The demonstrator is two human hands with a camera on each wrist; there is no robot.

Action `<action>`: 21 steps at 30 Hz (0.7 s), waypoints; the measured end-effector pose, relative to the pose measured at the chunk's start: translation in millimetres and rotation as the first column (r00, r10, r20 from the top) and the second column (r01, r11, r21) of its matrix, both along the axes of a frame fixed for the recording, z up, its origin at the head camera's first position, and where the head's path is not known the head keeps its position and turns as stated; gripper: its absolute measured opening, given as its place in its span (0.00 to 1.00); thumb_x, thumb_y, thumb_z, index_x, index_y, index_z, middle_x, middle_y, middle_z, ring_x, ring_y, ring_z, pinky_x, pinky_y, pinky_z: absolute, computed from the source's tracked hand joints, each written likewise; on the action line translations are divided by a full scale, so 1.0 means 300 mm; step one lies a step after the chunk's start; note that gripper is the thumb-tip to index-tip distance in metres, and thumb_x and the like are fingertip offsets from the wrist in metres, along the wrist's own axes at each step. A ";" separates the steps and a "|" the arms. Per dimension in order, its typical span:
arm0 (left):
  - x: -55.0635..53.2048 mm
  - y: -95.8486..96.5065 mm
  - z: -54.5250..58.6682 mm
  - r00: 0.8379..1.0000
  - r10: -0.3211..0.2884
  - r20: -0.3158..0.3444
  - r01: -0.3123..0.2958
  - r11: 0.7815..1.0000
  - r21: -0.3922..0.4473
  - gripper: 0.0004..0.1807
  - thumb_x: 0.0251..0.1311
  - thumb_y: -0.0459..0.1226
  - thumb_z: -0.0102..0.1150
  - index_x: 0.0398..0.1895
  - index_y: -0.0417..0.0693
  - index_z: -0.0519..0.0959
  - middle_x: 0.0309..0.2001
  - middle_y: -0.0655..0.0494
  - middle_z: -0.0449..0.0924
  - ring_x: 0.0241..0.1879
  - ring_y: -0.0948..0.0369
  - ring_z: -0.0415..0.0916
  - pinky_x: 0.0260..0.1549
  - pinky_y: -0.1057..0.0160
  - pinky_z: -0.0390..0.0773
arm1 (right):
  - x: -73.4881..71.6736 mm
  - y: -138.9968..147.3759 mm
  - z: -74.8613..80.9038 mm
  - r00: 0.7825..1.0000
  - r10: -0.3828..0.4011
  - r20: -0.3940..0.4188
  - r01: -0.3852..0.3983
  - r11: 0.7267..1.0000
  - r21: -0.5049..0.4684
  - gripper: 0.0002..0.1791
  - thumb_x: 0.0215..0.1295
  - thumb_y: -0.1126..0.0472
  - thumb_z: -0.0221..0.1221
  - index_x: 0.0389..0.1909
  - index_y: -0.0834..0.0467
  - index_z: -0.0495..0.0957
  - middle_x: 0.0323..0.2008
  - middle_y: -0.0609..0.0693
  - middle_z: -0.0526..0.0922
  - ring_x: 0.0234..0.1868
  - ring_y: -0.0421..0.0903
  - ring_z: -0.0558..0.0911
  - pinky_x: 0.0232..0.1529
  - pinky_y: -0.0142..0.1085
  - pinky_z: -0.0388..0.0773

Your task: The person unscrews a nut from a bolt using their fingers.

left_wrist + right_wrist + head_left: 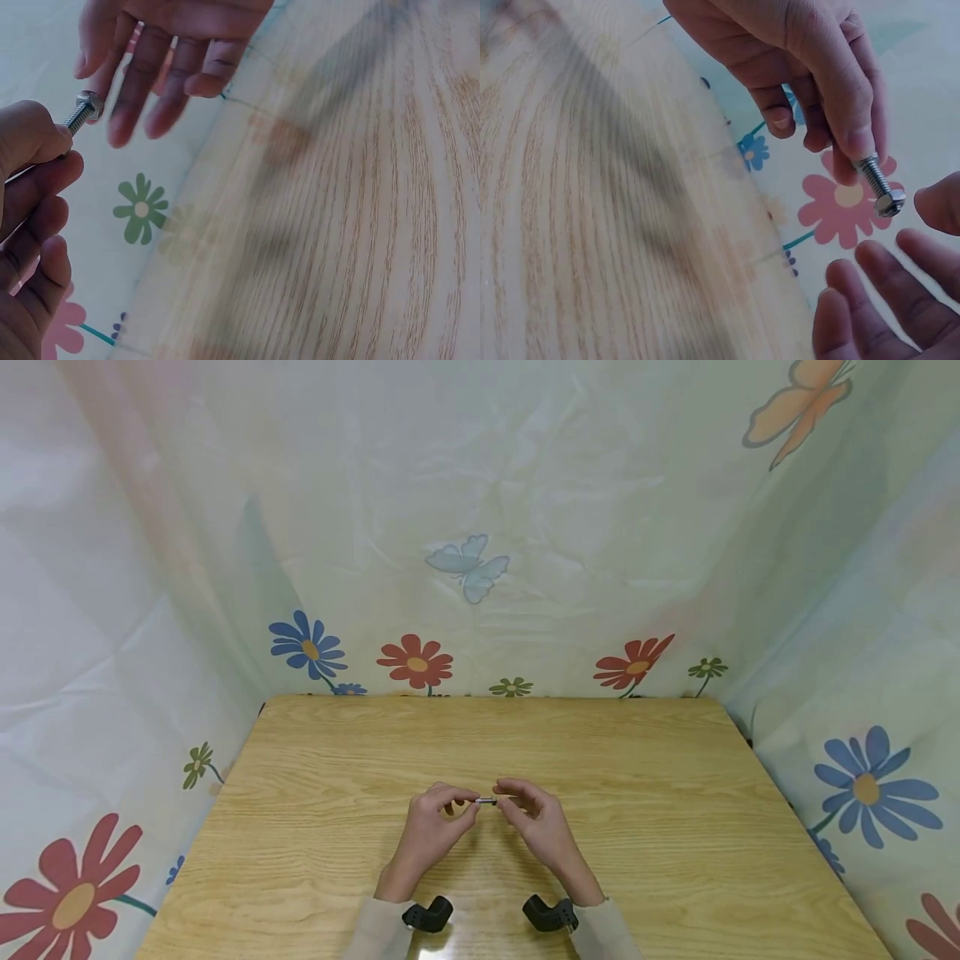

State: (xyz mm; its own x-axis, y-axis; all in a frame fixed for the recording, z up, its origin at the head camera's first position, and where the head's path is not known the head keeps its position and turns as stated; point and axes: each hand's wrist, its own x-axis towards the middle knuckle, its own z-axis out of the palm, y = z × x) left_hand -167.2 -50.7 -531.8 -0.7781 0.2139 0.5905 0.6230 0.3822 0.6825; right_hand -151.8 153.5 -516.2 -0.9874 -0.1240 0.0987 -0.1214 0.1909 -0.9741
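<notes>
A small silvery threaded bolt [874, 176] is pinched between the thumb and index finger of my left hand [437, 827]. At its far end is a hex-shaped piece [889, 203], which looks like a nut. The thread between that piece and my left fingertips is bare; the other end is hidden in the grip. Close by on the right, my right hand [542, 831] has its thumb and fingers spread around the hex end. A gap separates them from the metal in the right wrist view. Both hands hold above the wooden table [337, 760].
Floral-printed cloth [525, 468] hangs behind the table and along both sides. A black wrist device [428, 914] sits at the left wrist, and another black device [550, 913] at the right. Light sleeves cover both forearms.
</notes>
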 end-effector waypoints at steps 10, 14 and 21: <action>0.001 0.000 0.004 1.000 -0.003 -0.011 0.003 1.000 0.001 0.05 0.61 0.31 0.72 0.39 0.49 0.90 0.34 0.55 0.89 0.33 0.54 0.83 0.30 0.68 0.81 | 0.002 -0.006 -0.004 0.996 -0.019 0.090 0.016 0.999 0.035 0.16 0.75 0.53 0.60 0.48 0.62 0.86 0.41 0.57 0.89 0.44 0.53 0.86 0.44 0.43 0.85; 0.001 0.003 0.004 1.000 0.000 -0.019 0.000 1.000 -0.009 0.06 0.60 0.30 0.72 0.38 0.48 0.90 0.34 0.56 0.89 0.33 0.55 0.82 0.30 0.68 0.81 | 0.003 -0.005 -0.006 0.997 -0.001 0.077 -0.002 0.999 0.041 0.18 0.75 0.52 0.60 0.47 0.64 0.86 0.40 0.57 0.89 0.44 0.56 0.86 0.44 0.43 0.85; 0.004 0.006 0.001 1.000 -0.004 -0.022 0.004 1.000 0.003 0.06 0.58 0.29 0.73 0.38 0.47 0.90 0.34 0.54 0.89 0.32 0.54 0.82 0.29 0.66 0.82 | -0.001 -0.002 -0.012 0.999 0.034 0.032 -0.035 0.998 0.051 0.15 0.75 0.54 0.61 0.49 0.62 0.85 0.42 0.60 0.89 0.45 0.57 0.87 0.42 0.42 0.85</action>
State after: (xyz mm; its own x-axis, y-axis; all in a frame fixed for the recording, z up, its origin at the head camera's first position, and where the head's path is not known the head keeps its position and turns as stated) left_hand -166.2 -48.9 -531.3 -0.7639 0.2150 0.6085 0.6396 0.3774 0.6696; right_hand -152.1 153.0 -519.6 -0.9849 -0.1620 0.0603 -0.0982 0.2370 -0.9665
